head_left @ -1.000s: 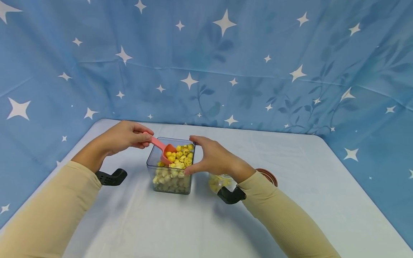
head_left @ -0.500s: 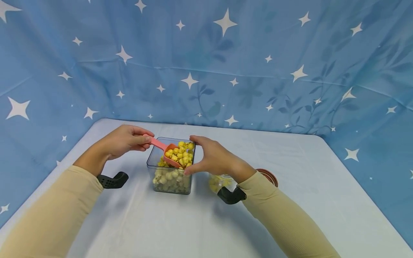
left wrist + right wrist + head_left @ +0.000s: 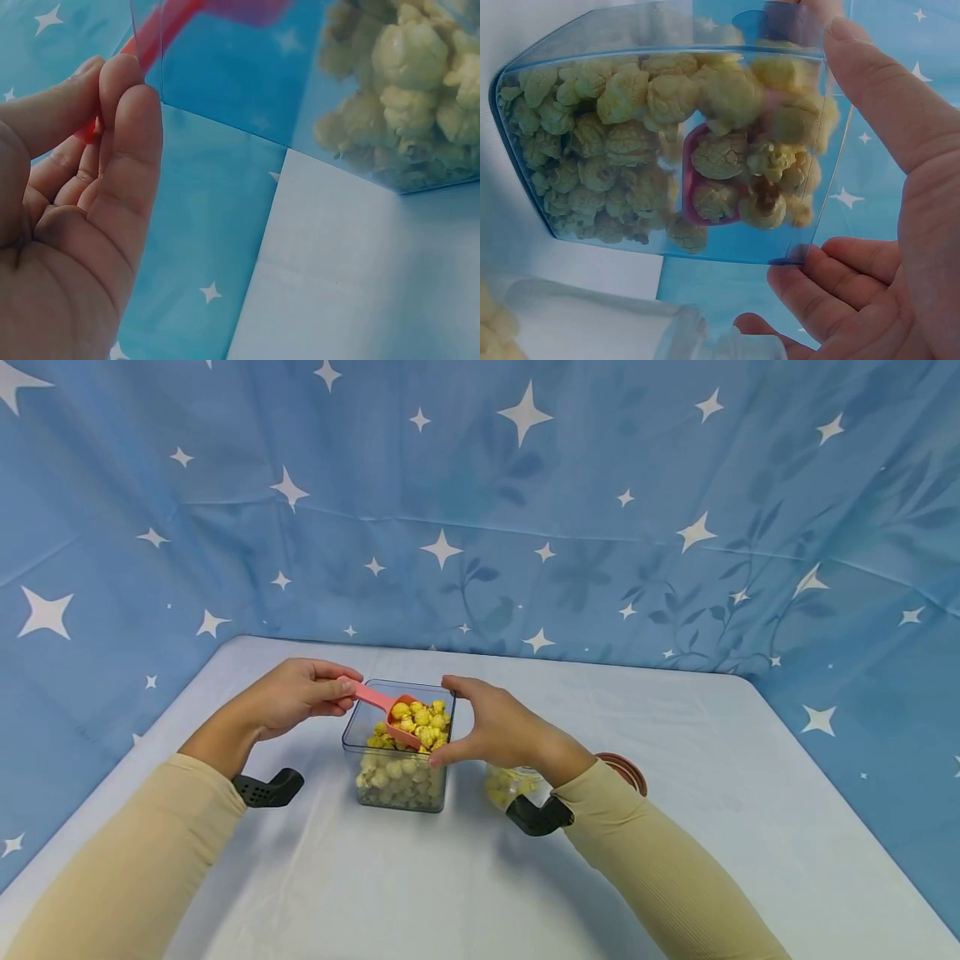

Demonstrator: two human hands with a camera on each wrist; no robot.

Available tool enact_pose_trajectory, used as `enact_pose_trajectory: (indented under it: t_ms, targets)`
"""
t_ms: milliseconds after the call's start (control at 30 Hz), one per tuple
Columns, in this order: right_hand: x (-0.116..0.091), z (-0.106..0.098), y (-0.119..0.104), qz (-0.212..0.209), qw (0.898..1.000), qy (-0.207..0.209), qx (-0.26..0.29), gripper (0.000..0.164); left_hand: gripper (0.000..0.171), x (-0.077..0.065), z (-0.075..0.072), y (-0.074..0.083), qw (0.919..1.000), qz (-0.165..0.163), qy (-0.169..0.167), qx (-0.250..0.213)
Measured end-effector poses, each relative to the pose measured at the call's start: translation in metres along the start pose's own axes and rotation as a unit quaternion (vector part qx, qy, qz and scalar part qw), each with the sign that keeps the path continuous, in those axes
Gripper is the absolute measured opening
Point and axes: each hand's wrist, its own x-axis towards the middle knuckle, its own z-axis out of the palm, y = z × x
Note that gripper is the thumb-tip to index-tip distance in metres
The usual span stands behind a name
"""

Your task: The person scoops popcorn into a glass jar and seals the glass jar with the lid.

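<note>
My left hand (image 3: 303, 697) pinches the handle of a pink scoop (image 3: 375, 698) between thumb and fingers. The scoop's bowl, heaped with yellow popcorn (image 3: 422, 717), sits inside a clear square box (image 3: 382, 749). More popcorn fills the lower part of this box. On its right side, my right hand (image 3: 504, 722) grips the box, thumb at the near corner and fingers at the far one. Through the wall, the right wrist view shows the scoop's pink rim (image 3: 690, 184) around some popcorn. The left wrist view has the handle (image 3: 166, 31) leaving the fingertips.
A clear jar (image 3: 501, 785) with popcorn inside lies beneath my right wrist, partly covered by it. Beyond that forearm a brown ringed object (image 3: 628, 772) shows in part. The white-covered table (image 3: 360, 877) ends at a blue starry curtain (image 3: 585, 593).
My left hand has come slightly nearer and to the right, and the scoop's bowl has shifted rightward with more popcorn heaped in it. The right hand and the box stay in place.
</note>
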Motion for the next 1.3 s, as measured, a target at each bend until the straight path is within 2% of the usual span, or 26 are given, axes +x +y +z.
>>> enact_pose_trajectory:
  t_ms: [233,533,800,1100,1300]
  targets:
    - [0.000,-0.001,-0.001,0.002,1.000,-0.002,-0.002,0.109,0.045,-0.003,-0.003,-0.002,1.0000,0.009,0.003,0.000]
    - [0.000,0.000,0.000,0.006,1.000,-0.002,0.010,0.108,0.048,-0.005,-0.005,-0.009,0.9992,0.011,0.015,-0.035]
    - [0.000,-0.001,-0.001,0.006,1.000,-0.002,0.016,0.108,0.048,-0.007,-0.006,-0.011,0.9986,0.016,0.022,-0.045]
    - [0.000,0.000,0.000,0.003,1.000,-0.001,0.011,0.107,0.052,-0.010,-0.010,-0.016,0.9980,0.007,0.034,-0.053]
    - [-0.001,0.000,0.000,0.001,1.000,-0.002,0.007,0.106,0.053,-0.013,-0.012,-0.020,0.9967,0.014,0.033,-0.073]
